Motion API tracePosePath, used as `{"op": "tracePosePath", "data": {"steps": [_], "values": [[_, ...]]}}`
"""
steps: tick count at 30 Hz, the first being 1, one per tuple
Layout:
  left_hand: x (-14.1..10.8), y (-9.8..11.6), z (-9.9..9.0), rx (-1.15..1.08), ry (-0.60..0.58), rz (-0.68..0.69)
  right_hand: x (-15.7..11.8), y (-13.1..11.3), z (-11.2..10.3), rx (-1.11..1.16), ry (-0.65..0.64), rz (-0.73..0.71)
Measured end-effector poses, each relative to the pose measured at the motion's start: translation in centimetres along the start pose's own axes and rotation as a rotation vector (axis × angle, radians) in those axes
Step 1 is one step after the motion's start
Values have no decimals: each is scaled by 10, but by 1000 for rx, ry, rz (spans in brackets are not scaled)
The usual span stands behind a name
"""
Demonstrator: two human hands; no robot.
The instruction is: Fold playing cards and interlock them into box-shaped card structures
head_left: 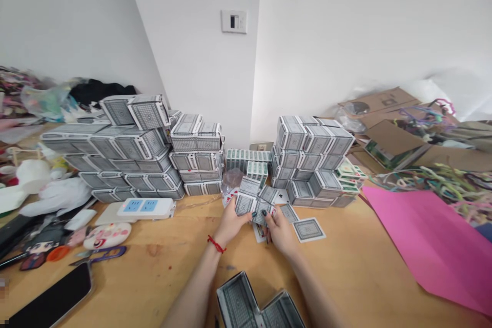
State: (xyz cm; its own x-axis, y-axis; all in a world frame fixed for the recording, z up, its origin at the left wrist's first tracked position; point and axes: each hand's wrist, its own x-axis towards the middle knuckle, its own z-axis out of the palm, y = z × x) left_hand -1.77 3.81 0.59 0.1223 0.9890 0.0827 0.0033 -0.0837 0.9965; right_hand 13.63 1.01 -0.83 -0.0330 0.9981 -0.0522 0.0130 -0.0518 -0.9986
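Observation:
Playing cards (pixel 245 204) with grey patterned backs are between my two hands. My left hand (pixel 231 221) grips them from the left, its thumb on top. From the right, my right hand (pixel 279 229) pinches cards too, with dark-nailed fingers pressed on them. Under and around the hands lie loose cards, some face up; one single card (pixel 309 229) lies face down to the right. Close to me stands an open block folded from cards (pixel 239 300), between my forearms. Part of the held cards is hidden by my fingers.
Stacked card blocks stand at the left (pixel 142 143) and right (pixel 307 148). Green card boxes (pixel 257 171) sit between them. A power strip (pixel 146 207), scissors (pixel 103 254) and a phone (pixel 54 294) lie left. Pink paper (pixel 423 246) and cardboard boxes (pixel 400 143) are right.

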Motion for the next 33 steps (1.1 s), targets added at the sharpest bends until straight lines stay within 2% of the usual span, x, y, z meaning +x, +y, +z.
{"op": "tracePosePath", "data": {"steps": [4, 9, 14, 17, 21, 26, 30, 33], "values": [[2, 1, -2, -83, 34, -48, 5, -3, -5, 101, -22, 44], [-4, 12, -11, -252, -54, -208, 6, -8, -13, 189, 95, 9], [-9, 17, -8, -407, -69, -278, 2, -13, -13, 207, 80, 10], [-8, 15, -2, -422, -45, -339, 3, -12, -9, 371, 119, 24], [-7, 11, 0, -442, -10, -356, 6, -6, -3, 554, 81, 40], [-9, 12, 4, -455, -60, -387, 3, -3, 2, 299, 151, -11], [-10, 14, 7, -448, -72, -383, -1, -13, 0, 129, 168, -177], [-10, 14, 8, -436, -63, -371, -2, -19, -1, 56, 162, -236]]}}
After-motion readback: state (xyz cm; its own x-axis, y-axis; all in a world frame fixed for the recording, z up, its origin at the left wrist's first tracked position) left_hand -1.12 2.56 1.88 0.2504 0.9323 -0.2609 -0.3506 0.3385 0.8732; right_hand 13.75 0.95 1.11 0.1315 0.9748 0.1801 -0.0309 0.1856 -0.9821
